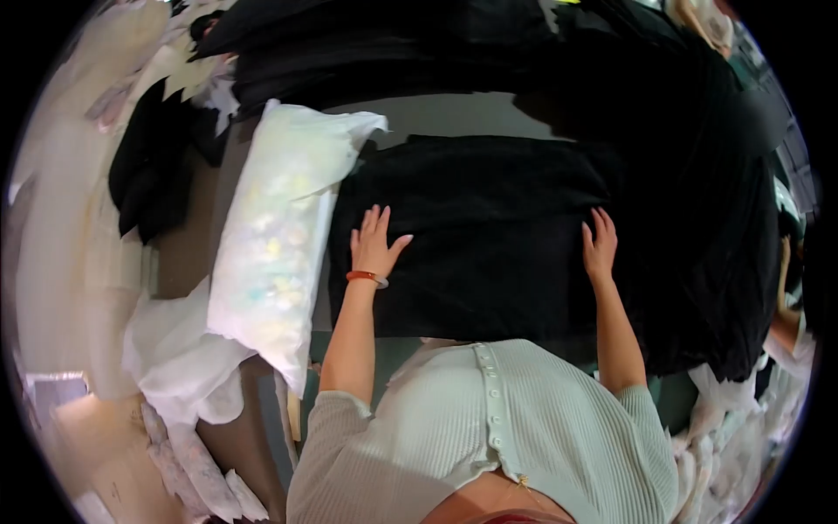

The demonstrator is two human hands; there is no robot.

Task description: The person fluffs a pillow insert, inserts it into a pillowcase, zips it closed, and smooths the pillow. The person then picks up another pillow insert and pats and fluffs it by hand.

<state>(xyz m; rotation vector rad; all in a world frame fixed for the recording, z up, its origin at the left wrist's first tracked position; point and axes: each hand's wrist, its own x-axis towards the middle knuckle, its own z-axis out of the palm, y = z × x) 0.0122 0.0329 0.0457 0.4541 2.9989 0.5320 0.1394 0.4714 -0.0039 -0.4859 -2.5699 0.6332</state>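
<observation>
A piece of black fabric [471, 253] lies spread flat in front of me. My left hand [375, 249] rests on its left part, fingers spread, with a reddish bracelet [365, 277] at the wrist. On the right part of the same cloth, my right hand [600, 244] lies with its fingers stretched out. Neither hand grips anything that shows. Just left of my left hand is a stuffed white bag [275, 236], with pale coloured contents showing through.
A large heap of black cloth [707, 201] lies to the right, and more black fabric [384, 48] is piled along the far side. White thin sheeting [188, 358] hangs at the left. Dark cloth [157, 166] lies beyond the bag. Wrapped bundles [192, 467] are at the lower left.
</observation>
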